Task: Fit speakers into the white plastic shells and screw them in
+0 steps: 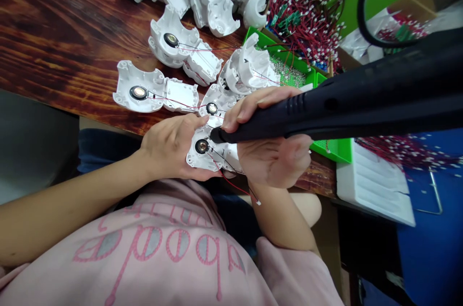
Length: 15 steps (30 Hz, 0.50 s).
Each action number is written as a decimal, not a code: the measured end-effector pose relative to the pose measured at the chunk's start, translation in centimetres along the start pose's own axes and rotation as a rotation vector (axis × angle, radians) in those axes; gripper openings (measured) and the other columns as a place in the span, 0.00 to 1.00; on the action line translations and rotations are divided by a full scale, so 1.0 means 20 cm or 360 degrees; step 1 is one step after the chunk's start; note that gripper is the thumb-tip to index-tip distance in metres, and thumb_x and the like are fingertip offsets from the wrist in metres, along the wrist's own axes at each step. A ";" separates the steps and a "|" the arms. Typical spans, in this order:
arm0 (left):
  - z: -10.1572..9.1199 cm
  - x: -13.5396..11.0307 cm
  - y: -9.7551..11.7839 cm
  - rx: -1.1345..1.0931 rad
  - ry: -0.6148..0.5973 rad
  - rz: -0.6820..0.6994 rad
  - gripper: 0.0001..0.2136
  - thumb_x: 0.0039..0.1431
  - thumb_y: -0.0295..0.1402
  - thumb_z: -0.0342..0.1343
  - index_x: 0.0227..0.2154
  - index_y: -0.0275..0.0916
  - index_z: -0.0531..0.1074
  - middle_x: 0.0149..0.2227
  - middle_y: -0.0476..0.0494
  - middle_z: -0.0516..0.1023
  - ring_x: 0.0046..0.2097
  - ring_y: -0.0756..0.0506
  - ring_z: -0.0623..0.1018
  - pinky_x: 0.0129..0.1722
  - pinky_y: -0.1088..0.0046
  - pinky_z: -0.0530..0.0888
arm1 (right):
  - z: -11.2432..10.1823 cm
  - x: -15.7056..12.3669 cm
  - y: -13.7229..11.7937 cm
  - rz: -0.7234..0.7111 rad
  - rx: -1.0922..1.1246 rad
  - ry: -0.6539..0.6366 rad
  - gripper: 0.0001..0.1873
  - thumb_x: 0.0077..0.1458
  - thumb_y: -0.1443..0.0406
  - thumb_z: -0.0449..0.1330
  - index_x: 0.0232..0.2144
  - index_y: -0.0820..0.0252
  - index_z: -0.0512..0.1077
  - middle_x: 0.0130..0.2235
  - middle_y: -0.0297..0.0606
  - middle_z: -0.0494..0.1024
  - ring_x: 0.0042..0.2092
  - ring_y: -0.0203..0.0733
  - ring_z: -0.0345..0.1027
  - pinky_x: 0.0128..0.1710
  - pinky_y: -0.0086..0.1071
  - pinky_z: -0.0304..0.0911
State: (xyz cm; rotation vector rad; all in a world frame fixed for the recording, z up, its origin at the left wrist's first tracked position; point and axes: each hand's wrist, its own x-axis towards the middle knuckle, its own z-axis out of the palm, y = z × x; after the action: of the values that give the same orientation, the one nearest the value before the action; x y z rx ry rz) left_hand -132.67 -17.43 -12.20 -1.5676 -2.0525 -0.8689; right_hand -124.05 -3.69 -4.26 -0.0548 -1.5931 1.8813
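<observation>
My right hand (pixel 269 139) is curled around the black handheld tool (pixel 307 120), which runs in from the right, its tip at the round speaker (pixel 201 146) in the white plastic shell (pixel 197 159); my open left hand (pixel 170 147) presses that shell against the desk (pixel 54 40).

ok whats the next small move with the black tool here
Probably ease the tip of the black handheld tool slightly toward the round disc in the white plastic shell: the tip sits just beside the disc, not on it. Your right hand holds the tool, while your left hand lies against the shell, steadying it.
</observation>
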 end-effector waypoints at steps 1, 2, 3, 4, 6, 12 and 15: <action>0.00 0.00 0.00 -0.0004 -0.0008 -0.0007 0.47 0.44 0.68 0.57 0.59 0.37 0.61 0.44 0.36 0.79 0.44 0.37 0.81 0.41 0.62 0.78 | 0.00 0.01 0.02 -0.0053 0.0002 -0.0040 0.18 0.51 0.45 0.63 0.34 0.46 0.66 0.31 0.31 0.67 0.28 0.42 0.65 0.32 0.42 0.68; 0.00 0.00 0.00 -0.0006 -0.0019 -0.0014 0.47 0.44 0.68 0.57 0.58 0.37 0.61 0.44 0.36 0.79 0.44 0.37 0.82 0.41 0.62 0.78 | 0.00 0.02 0.03 -0.0136 0.0021 -0.0086 0.17 0.51 0.45 0.62 0.35 0.46 0.66 0.31 0.31 0.67 0.27 0.41 0.64 0.31 0.42 0.67; 0.00 0.01 0.00 -0.0007 -0.0016 -0.0021 0.47 0.43 0.68 0.57 0.58 0.36 0.62 0.44 0.36 0.79 0.44 0.37 0.82 0.41 0.62 0.78 | 0.00 0.02 0.04 -0.0184 0.0040 -0.0120 0.16 0.52 0.46 0.61 0.35 0.46 0.66 0.30 0.31 0.67 0.27 0.41 0.64 0.30 0.41 0.67; 0.00 0.01 0.00 -0.0006 -0.0002 -0.0024 0.47 0.43 0.68 0.57 0.57 0.35 0.63 0.43 0.36 0.79 0.43 0.37 0.82 0.40 0.62 0.78 | 0.00 0.02 0.04 -0.0193 0.0061 -0.0132 0.14 0.53 0.47 0.60 0.35 0.47 0.67 0.31 0.32 0.67 0.27 0.40 0.64 0.29 0.41 0.66; 0.00 0.01 0.00 0.0002 0.0038 -0.0010 0.47 0.43 0.69 0.57 0.55 0.33 0.65 0.40 0.36 0.79 0.41 0.38 0.82 0.38 0.63 0.78 | 0.00 0.03 0.03 -0.0134 0.0121 -0.0119 0.12 0.54 0.50 0.60 0.34 0.48 0.68 0.31 0.32 0.67 0.28 0.40 0.65 0.28 0.40 0.64; 0.01 0.01 0.00 0.0047 0.0096 0.0033 0.48 0.42 0.70 0.56 0.51 0.28 0.65 0.38 0.34 0.78 0.38 0.39 0.82 0.36 0.65 0.78 | 0.00 0.03 0.02 -0.0070 0.0087 -0.0107 0.13 0.52 0.49 0.61 0.33 0.48 0.68 0.30 0.32 0.68 0.27 0.41 0.64 0.27 0.41 0.64; 0.01 0.02 0.00 0.0031 0.0076 -0.0003 0.46 0.44 0.70 0.55 0.49 0.28 0.67 0.36 0.35 0.78 0.37 0.38 0.81 0.33 0.65 0.77 | -0.02 0.02 0.04 -0.0082 -0.0034 -0.0120 0.16 0.52 0.46 0.61 0.33 0.48 0.68 0.29 0.33 0.68 0.27 0.44 0.66 0.29 0.44 0.67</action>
State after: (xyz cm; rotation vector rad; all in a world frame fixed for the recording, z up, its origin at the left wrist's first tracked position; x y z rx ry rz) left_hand -132.66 -17.06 -12.13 -1.5203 -2.0233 -0.8757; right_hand -124.60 -3.21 -4.81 0.0480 -1.6495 1.8461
